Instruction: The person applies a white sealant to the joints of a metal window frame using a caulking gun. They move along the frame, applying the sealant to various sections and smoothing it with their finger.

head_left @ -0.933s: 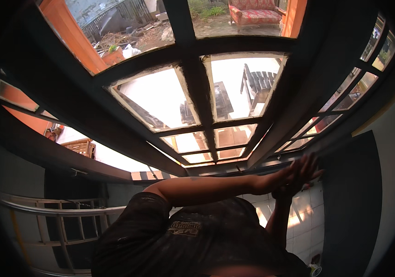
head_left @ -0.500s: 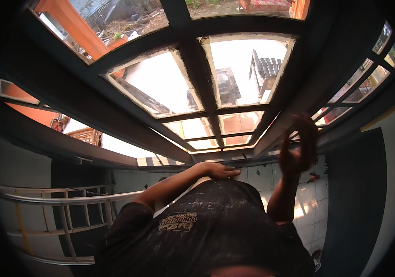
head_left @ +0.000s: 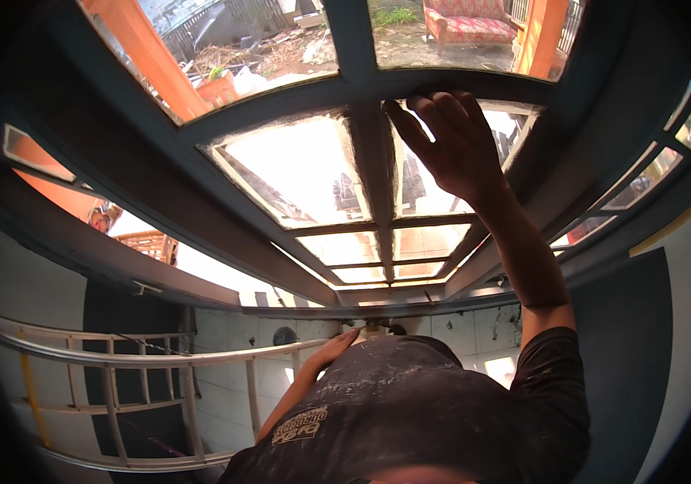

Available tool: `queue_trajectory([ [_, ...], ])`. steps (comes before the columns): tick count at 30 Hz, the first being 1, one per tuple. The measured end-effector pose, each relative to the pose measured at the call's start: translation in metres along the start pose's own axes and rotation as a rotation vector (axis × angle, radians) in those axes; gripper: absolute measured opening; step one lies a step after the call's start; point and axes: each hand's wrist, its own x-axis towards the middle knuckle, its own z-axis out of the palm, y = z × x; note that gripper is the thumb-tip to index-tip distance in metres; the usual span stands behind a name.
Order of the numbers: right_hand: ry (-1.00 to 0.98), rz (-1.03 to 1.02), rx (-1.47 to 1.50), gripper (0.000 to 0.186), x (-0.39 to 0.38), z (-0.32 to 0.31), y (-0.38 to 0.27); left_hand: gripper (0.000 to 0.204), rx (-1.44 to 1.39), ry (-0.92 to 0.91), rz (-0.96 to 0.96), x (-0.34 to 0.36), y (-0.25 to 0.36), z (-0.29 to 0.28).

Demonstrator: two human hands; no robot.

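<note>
My right hand (head_left: 450,149) is raised to a dark-painted wooden window (head_left: 359,90). Its fingertips are at the top edge of a middle pane, beside the upright bar. Thumb and fingers are apart, and I see nothing between them. Pale, uneven strips (head_left: 277,123) run along the edges of the middle panes. My left hand (head_left: 337,348) is low at my waist, by the metal ladder's rail. Its visible fingers are stretched out and hold nothing I can see; whether it touches the rail I cannot tell. My shirt is dark with light specks.
On the left, a metal ladder (head_left: 111,355) reaches toward my waist. White floor tiles (head_left: 224,339) lie below the window. A dark panel (head_left: 620,339) covers part of the right wall. Through the glass show orange posts (head_left: 144,56), rubble and a red patterned sofa (head_left: 471,28).
My right hand has risen from lower right to the top of the pane. My left hand has drawn back left to my waist. My view has shifted slightly, so the sofa shows more.
</note>
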Motion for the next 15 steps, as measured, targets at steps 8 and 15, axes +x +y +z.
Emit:
queue_trajectory([
  [8, -0.026, -0.210, -0.079, 0.031, 0.012, -0.004, 0.017, 0.099, -0.021, 0.030, -0.086, -0.005, -0.019, 0.007],
  [15, -0.063, -0.481, -0.164, 0.022, 0.033, 0.000, 0.022, 0.095, 0.104, 0.027, 0.013, -0.002, 0.010, -0.002],
])
